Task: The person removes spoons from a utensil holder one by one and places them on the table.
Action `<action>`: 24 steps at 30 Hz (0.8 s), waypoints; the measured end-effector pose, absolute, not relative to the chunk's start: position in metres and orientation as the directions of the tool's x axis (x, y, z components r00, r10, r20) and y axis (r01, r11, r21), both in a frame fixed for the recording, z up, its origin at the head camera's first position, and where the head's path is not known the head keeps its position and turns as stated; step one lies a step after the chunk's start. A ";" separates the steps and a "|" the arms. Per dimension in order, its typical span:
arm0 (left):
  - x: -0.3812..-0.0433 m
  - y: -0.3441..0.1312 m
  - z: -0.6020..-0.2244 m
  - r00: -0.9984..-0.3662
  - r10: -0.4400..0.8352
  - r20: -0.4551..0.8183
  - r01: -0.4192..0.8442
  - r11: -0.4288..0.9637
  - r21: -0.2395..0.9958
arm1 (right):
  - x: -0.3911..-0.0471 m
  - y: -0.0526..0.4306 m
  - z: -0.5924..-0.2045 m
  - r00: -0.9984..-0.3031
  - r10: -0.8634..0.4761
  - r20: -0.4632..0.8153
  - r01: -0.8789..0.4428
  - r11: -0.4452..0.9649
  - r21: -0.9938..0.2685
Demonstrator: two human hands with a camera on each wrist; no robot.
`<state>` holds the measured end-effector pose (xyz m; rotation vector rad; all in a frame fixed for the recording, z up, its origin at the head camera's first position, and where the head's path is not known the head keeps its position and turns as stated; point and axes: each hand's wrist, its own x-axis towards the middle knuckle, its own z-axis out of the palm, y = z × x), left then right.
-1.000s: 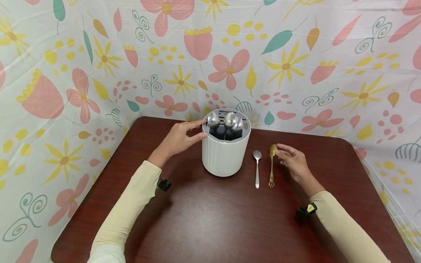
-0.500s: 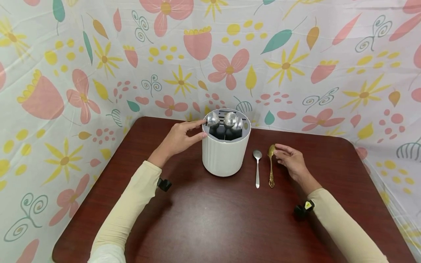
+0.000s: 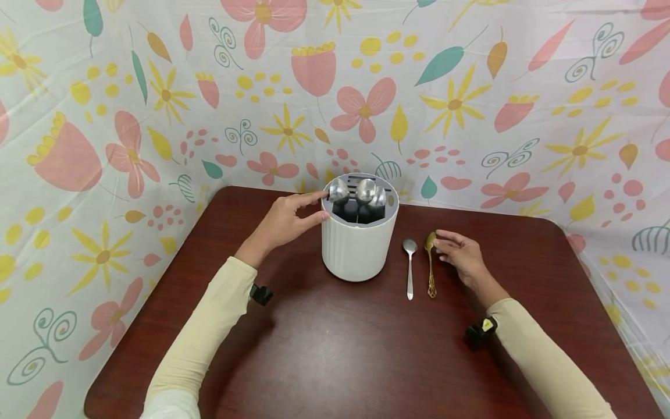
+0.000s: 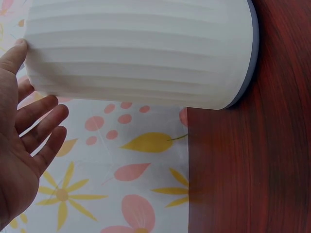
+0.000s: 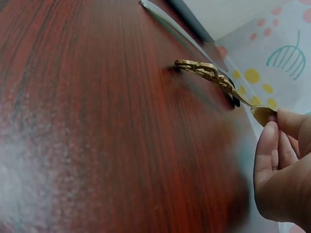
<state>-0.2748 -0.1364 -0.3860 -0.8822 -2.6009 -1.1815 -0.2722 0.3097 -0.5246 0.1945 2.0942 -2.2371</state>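
Note:
A white ribbed utensil holder (image 3: pixel 357 250) stands on the table, with several silver spoons (image 3: pixel 366 190) upright in it, bowls at the top. My left hand (image 3: pixel 285 221) touches the holder's left rim with thumb and forefinger; in the left wrist view the hand's (image 4: pixel 22 131) other fingers are spread and relaxed. My right hand (image 3: pixel 460 256) pinches an ornate gold spoon (image 3: pixel 431 265) by its bowl. The right wrist view shows the gold spoon's patterned handle (image 5: pixel 206 72) pointing away from the fingers, low over the table. Left of it lies a silver spoon (image 3: pixel 409 267).
The dark reddish-brown table (image 3: pixel 324 355) has rounded corners and reaches the flower-printed curtain (image 3: pixel 293 105) behind and at the sides. A black strap-on camera sits on each wrist, the right one (image 3: pixel 480 331) close above the table.
My right hand has shifted slightly left, tilting the gold spoon's bowl end toward the silver spoon, while its handle tip stays nearly in place. My left hand and the holder have not moved.

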 end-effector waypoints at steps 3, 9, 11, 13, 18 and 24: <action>-0.274 -0.136 -0.386 -0.816 0.451 0.362 0.569 0.514 0.642 | -0.272 0.310 -0.525 -0.987 0.038 -0.153 0.151 -0.059 -0.987; -0.275 -0.136 -0.386 -0.809 0.453 0.373 0.578 0.502 0.643 | -0.270 0.309 -0.524 -0.985 0.049 -0.166 0.165 -0.026 -0.986; -0.275 -0.136 -0.387 -0.809 0.453 0.375 0.579 0.506 0.640 | -0.268 0.309 -0.523 -0.985 0.050 -0.162 0.162 -0.011 -0.987; -0.275 -0.136 -0.387 -0.809 0.452 0.375 0.580 0.509 0.637 | -0.267 0.309 -0.522 -0.986 0.050 -0.156 0.157 0.017 -0.987; -0.275 -0.136 -0.388 -0.810 0.454 0.372 0.579 0.513 0.634 | -0.266 0.308 -0.520 -0.990 0.042 -0.135 0.139 0.120 -0.983; -0.276 -0.136 -0.387 -0.808 0.455 0.374 0.580 0.501 0.642 | -0.266 0.311 -0.522 -0.994 0.037 -0.102 0.108 0.268 -0.957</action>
